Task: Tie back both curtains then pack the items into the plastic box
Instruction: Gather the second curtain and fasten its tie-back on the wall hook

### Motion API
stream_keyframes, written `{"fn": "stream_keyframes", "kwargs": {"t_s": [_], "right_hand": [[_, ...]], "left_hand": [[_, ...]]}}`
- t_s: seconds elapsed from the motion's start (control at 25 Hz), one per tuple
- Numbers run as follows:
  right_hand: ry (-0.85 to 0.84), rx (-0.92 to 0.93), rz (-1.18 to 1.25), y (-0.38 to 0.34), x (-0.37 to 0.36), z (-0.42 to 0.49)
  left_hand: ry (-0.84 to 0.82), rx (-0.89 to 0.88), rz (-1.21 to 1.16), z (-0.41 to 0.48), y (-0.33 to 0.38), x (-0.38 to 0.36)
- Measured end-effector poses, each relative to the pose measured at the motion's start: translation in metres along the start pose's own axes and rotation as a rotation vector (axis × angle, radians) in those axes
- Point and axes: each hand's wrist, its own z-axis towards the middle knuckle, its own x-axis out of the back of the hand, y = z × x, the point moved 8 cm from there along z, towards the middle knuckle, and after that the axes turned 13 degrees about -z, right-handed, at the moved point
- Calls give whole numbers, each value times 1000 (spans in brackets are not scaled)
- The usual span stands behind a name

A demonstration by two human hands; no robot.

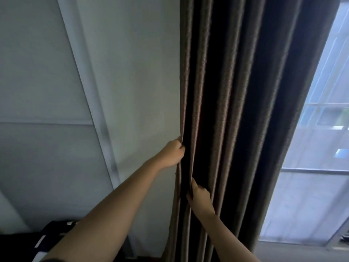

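No box or other container shows in this view, so nothing can be said of contents. A dark brown curtain hangs gathered in deep vertical folds through the middle of the scene, between a pale wall on the left and a bright window on the right. The left hand closes its grip on the curtain's left edge, fingers curled around the outermost fold and mostly hidden behind the cloth. Lower and just to the right, the right hand pinches a neighbouring fold, its fingertips tucked into the dark crease so that only the back of the hand and the thumb are plain. The curtain's top and hem are both cut off by the frame. At the lower left corner a dark thing with white stripes lies partly behind the left forearm; what it is cannot be made out. The scene beyond the window is washed out and blurred.
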Motion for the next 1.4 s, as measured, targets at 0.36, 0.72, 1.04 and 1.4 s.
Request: {"fn": "stream_keyframes", "kwargs": {"t_s": [0.36,0.72,1.04,1.4], "right_hand": [[-47,17,16,-4,-6,2],[134,-133,59,-14,-14,-10],[297,-38,5,-2,-19,-48],[344,-12,39,-1,-21,-62]], "left_hand": [[-67,-9,-64,-2,3,-14],[-104,71,-41,2,7,-27],[83,-31,63,-17,-2,-17],[29,57,-54,-36,-25,-34]]}}
